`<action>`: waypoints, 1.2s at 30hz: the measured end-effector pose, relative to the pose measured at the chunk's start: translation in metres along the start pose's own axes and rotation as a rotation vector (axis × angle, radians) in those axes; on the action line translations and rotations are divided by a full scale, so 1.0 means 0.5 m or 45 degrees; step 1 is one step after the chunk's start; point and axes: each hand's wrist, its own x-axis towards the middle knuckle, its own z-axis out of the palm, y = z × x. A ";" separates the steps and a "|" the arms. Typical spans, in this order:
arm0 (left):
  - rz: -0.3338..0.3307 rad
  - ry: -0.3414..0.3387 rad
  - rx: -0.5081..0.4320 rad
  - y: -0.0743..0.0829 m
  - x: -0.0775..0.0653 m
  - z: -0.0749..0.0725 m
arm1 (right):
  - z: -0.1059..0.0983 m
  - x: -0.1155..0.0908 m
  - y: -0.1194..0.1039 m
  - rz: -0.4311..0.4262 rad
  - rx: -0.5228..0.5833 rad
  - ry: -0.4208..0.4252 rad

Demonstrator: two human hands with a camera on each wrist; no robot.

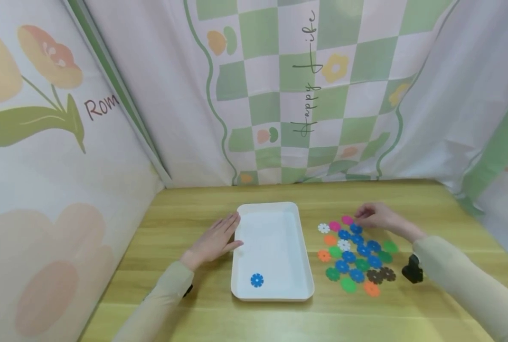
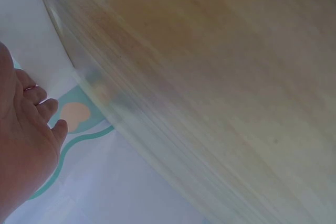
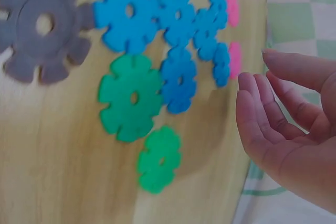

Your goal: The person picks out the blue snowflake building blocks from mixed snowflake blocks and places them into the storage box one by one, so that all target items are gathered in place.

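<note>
My left hand [image 1: 213, 241] rests with straight fingers at the left rim of a white tray [image 1: 271, 228]. In the left wrist view this hand [image 2: 31, 129] shows at the left edge. One blue snowflake disc [image 1: 257, 280] lies in the tray near its front left corner. To the right of the tray, my right hand [image 1: 378, 216] hovers at the back of a spread of notched plastic discs, fingertips close to a blue snowflake disc [image 1: 356, 228]. The right wrist view shows the thumb and fingers [image 3: 252, 119] bent and apart, with nothing between them.
Several more discs lie flat on the wooden table [image 1: 194, 304], among them a white disc [image 1: 324, 228], a pink disc [image 1: 347, 220], a brown disc [image 1: 388, 274], an orange disc [image 1: 371, 289] and a green disc [image 1: 348, 285]. A patterned curtain [image 1: 296, 95] hangs behind the table.
</note>
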 end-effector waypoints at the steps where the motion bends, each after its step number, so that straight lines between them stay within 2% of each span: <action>1: 0.002 0.000 0.000 0.001 0.000 0.000 | 0.001 -0.001 0.006 -0.006 -0.015 0.000; 11: -0.007 -0.001 0.000 -0.002 0.001 0.008 | 0.014 0.003 0.040 -0.032 -0.084 -0.008; 20: -0.007 -0.001 -0.012 -0.001 0.001 0.007 | 0.023 0.007 0.051 0.007 -0.137 -0.001; 29: -0.012 -0.012 0.002 -0.003 0.002 0.011 | 0.026 0.010 0.052 0.037 -0.133 0.007; 36: -0.008 0.010 0.006 -0.005 0.006 0.013 | 0.027 0.009 0.045 0.011 -0.108 0.037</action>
